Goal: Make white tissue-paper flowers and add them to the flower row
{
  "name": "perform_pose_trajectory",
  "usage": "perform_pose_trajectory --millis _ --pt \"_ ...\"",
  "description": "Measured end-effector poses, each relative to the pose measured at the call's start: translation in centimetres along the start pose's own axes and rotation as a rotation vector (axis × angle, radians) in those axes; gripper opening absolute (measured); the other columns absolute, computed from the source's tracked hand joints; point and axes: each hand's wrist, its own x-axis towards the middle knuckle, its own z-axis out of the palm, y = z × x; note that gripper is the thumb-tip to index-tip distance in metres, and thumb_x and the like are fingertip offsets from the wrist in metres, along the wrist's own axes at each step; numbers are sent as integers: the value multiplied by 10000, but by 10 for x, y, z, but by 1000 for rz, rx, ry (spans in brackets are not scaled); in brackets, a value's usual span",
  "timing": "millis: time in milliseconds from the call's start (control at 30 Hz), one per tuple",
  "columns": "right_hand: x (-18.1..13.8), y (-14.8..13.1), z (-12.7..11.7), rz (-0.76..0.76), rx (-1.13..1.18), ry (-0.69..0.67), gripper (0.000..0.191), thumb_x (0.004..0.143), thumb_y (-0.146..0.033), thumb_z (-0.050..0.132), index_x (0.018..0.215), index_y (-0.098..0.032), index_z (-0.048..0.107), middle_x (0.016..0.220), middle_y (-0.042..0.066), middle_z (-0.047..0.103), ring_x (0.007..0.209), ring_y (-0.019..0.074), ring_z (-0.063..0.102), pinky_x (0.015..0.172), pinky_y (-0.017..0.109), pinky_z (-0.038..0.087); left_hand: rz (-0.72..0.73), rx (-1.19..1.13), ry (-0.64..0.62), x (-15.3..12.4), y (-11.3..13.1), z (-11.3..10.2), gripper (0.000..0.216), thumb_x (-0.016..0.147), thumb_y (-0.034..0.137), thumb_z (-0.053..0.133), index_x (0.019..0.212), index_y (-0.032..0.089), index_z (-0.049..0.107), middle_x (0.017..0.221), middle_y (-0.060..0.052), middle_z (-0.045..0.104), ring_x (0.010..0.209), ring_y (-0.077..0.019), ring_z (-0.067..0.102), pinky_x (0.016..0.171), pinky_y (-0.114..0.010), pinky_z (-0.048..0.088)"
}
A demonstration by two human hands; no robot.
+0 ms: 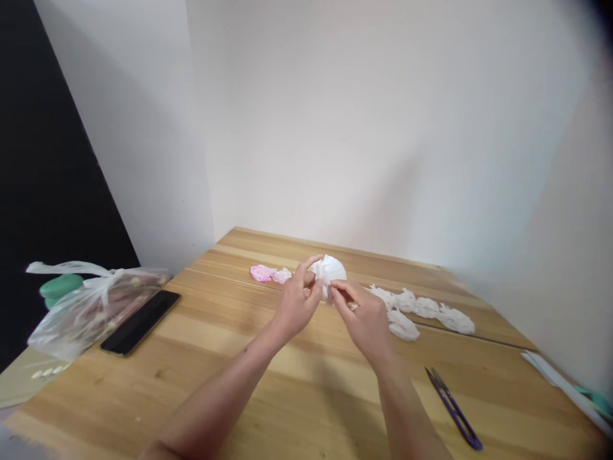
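Note:
A white tissue-paper flower (331, 269) is held up above the wooden table between my two hands. My left hand (297, 297) grips its left side with the fingers curled round. At its lower right edge, my right hand (363, 312) pinches it between thumb and fingertips. Behind my left hand lie pink-and-white crumpled paper pieces (262, 273). Several white crumpled paper pieces (427, 307) lie in a row beyond my right hand, and another white piece (403, 325) sits just in front of them.
Purple-handled thread snips (453, 409) lie at the front right. On the left, a black phone (142, 322) rests beside a tied clear plastic bag (96, 313) with a green round item (61, 287). White strips (565, 390) lie along the right edge. Walls stand behind the wooden table (215, 377).

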Motion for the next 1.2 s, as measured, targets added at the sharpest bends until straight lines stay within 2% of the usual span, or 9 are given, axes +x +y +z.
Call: perform_pose_trajectory --millis 200,333,433,600,733,833,933,1033,1200 --pt "0 6 0 135 74 -9 200 869 -327 524 873 -198 676 794 22 705 688 150 642 683 252 494 -25 13 12 0 -2 -1 451 860 173 441 1312 180 428 666 27 532 637 -113 521 581 -196 386" --pt "5 12 0 294 244 6 242 841 -382 536 870 -176 659 733 33 687 650 162 639 621 265 509 -56 -119 40 3 -4 -2 445 863 183 442 1307 175 426 658 26 538 606 -108 515 586 -200 405" --pt "7 15 1 346 327 23 272 822 -412 544 871 -168 653 700 32 675 618 158 630 581 257 508 -76 -199 40 4 -5 0 435 867 188 435 1302 183 420 692 16 568 610 -106 523 596 -202 422" --pt "5 12 2 285 250 -10 320 855 -436 528 999 -183 660 890 51 705 718 161 642 649 259 500 -42 -82 7 0 -1 3 433 864 189 437 1296 184 442 674 24 530 613 -111 508 616 -208 429" --pt "2 13 2 203 4 66 281 876 -405 511 816 -181 669 697 6 642 618 131 561 608 239 425 42 16 -35 -4 3 3 446 838 161 458 1283 184 475 681 22 524 640 -114 496 675 -225 432" --pt "2 16 0 223 -18 137 318 883 -413 492 737 -172 639 588 -17 565 565 120 503 567 230 390 -17 -124 -51 -3 3 3 458 840 156 443 1298 184 450 673 23 520 603 -106 479 612 -206 413" --pt "4 16 -2 299 94 145 318 864 -444 514 771 -170 645 582 -16 573 545 127 514 536 228 405 -82 -279 -42 1 2 3 455 836 159 445 1291 173 432 643 30 518 567 -98 464 558 -190 385" --pt "5 12 -5 332 198 120 337 859 -470 510 790 -169 646 595 1 601 551 147 562 523 236 437 -105 -341 -5 3 2 3 450 821 155 457 1271 166 434 638 30 528 573 -99 490 581 -202 413" --pt "4 6 -7 226 116 36 335 891 -455 468 787 -184 635 669 13 648 618 146 600 593 237 449 -106 -337 52 4 2 2 428 829 181 474 1255 167 441 624 39 514 571 -103 509 605 -223 451"
